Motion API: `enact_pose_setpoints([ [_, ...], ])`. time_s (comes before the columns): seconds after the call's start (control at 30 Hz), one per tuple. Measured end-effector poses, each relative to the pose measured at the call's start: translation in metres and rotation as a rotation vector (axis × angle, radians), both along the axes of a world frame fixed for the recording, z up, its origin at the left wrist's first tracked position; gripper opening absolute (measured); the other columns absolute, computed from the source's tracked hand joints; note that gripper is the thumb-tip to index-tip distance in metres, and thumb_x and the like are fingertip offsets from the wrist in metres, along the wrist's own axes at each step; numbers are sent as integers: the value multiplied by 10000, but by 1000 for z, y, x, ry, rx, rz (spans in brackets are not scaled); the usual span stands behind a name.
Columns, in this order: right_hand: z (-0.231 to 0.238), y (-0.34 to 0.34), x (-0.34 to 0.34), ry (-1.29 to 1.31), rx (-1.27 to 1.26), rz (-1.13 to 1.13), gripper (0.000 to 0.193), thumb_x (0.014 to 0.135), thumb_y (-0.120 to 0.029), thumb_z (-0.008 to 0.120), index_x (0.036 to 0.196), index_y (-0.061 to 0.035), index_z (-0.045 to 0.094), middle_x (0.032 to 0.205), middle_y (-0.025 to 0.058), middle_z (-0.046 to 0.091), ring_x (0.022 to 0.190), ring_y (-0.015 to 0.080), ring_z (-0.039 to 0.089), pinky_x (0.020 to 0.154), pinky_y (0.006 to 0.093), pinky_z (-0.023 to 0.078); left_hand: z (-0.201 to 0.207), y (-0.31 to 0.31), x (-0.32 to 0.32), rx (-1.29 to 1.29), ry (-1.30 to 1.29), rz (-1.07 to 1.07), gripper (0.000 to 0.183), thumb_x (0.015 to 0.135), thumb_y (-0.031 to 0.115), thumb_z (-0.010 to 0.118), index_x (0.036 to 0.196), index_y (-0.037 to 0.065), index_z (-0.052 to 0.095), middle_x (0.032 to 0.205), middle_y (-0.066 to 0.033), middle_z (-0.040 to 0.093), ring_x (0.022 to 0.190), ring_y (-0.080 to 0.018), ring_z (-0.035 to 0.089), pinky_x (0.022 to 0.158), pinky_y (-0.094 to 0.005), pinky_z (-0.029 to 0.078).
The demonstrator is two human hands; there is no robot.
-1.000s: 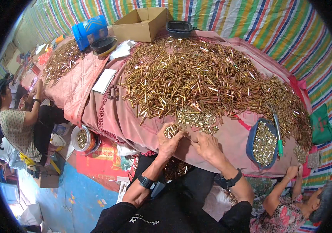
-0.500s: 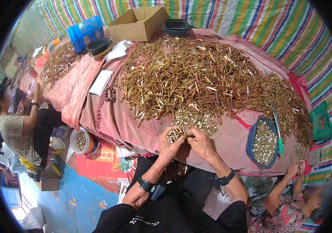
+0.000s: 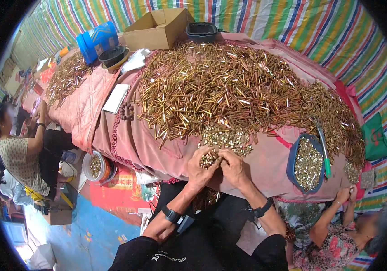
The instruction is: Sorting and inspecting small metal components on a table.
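Observation:
At the near edge of the pink-covered table, my left hand [image 3: 198,170] is curled around a small bunch of brass-coloured metal pieces [image 3: 208,159]. My right hand [image 3: 233,168] meets it, thumb and fingers pinched together close to the left fingertips. Whatever sits in that pinch is too small to make out. Just beyond my hands lies a small heap of short, shiny metal caps [image 3: 229,139]. Behind it spreads a large pile of thin brass-coloured tubes [image 3: 220,90].
To the right stand a blue tub [image 3: 292,169] of small metal caps and a long tool with a green handle [image 3: 327,168]. A cardboard box [image 3: 155,34], a black basin [image 3: 201,31] and a blue bucket [image 3: 101,38] line the back. Co-workers sit left [image 3: 19,153] and right [image 3: 338,244].
My left fingers have closed further around the metal pieces, and my hands have drawn slightly closer together. The view has shifted a little.

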State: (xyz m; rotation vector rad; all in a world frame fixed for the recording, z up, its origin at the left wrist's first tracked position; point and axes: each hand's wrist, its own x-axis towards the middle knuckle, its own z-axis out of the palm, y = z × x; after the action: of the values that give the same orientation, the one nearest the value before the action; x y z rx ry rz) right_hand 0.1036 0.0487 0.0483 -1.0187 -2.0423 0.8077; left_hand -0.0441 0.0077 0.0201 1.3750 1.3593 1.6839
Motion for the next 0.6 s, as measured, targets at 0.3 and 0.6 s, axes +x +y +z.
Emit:
enact_pose_setpoints([
  [0.3,-11,0,9,56,-71,8,355,760,95,532,1098,35,626,1114,173,632,1073,316,606,963,367,471,16,0,1,10,318,89,392,763,117,766,1121,25,635,1026,-138,678,926,-261,665,847,-339,520],
  [0.6,-5,0,16,30,-166,78,329,830,-29,556,1144,50,614,1190,172,608,1140,299,586,966,328,463,29,0,-4,-149,212,-62,386,745,86,748,1113,29,645,1035,-158,684,958,-314,663,842,-369,514],
])
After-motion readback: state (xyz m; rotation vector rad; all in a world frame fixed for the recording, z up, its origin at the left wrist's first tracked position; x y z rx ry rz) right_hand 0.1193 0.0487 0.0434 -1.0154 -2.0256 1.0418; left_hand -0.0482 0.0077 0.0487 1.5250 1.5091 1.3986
